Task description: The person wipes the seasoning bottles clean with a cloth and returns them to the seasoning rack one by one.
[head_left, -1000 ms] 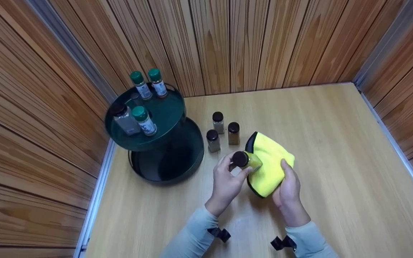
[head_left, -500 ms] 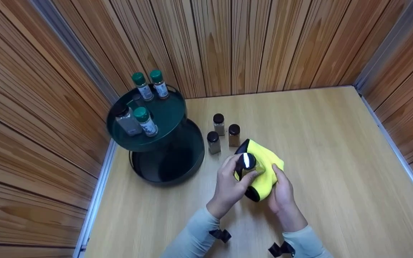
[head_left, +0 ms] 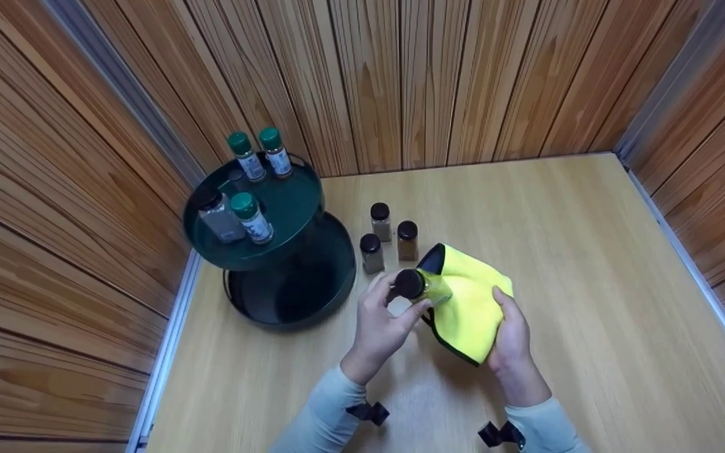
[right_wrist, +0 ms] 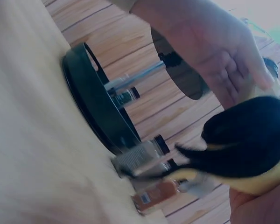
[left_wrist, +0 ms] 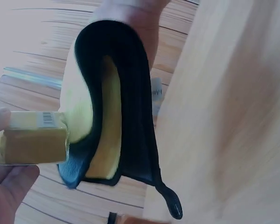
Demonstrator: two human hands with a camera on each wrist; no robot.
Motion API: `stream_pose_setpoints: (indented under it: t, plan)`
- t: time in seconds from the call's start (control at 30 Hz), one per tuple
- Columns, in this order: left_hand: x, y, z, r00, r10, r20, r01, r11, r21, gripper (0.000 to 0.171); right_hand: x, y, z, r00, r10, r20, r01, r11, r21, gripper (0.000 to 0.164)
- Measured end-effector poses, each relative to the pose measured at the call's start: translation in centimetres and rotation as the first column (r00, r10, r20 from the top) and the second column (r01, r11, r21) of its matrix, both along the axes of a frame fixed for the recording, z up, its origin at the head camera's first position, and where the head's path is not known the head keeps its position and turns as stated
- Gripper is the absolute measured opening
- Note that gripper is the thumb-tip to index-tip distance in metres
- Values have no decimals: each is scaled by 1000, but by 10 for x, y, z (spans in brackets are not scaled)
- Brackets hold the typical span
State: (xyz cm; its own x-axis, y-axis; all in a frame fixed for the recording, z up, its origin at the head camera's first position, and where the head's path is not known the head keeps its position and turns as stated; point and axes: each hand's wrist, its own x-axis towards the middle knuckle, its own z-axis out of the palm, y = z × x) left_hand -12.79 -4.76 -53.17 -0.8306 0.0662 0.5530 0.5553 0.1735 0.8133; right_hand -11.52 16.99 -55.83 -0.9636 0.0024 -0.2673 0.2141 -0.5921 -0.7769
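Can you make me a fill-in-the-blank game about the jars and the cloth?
One jar is held in the ____ hand.
The other hand holds a cloth that is mostly ____.
On the stand, three bottles have ____ caps.
Beside the stand, ____ dark-lidded jars stand on the table.

Missing words: left; yellow; green; three.

Yel. cloth (head_left: 472,308), blk trim

Held jar (head_left: 433,289): yel.-grn, dk cap. Rack (head_left: 293,201): v. dk grn; grn-capped jars (head_left: 255,223) w/ wht-&-blue labels, plus dk-capped grey jar (head_left: 222,220). Tbl (head_left: 589,283): lt tan, faint grain; brn jar (head_left: 408,244), two greyish jars (head_left: 372,258), dk caps. Walls (head_left: 425,82): orange-brn planks, dk streaks. Sleeves (head_left: 321,409): pale grey-blue.
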Motion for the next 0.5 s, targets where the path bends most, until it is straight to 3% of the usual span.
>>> stream_pose_setpoints:
  t: [0.17, 0.33, 0.5]
  plan:
    - [1, -19, 2, 996, 47, 81, -42, 997, -63, 48, -2, 3, -1, 997, -36, -67, 40, 997, 60, 35]
    - [1, -39, -7, 976, 103, 191, -82, 990, -113, 46, 0, 9, -5, 997, -39, -67, 47, 992, 115, 37]
    - [1, -58, -15, 957, 171, 234, -147, 982, -119, 45, 2, 14, -9, 997, -16, -73, 27, 988, 151, 40]
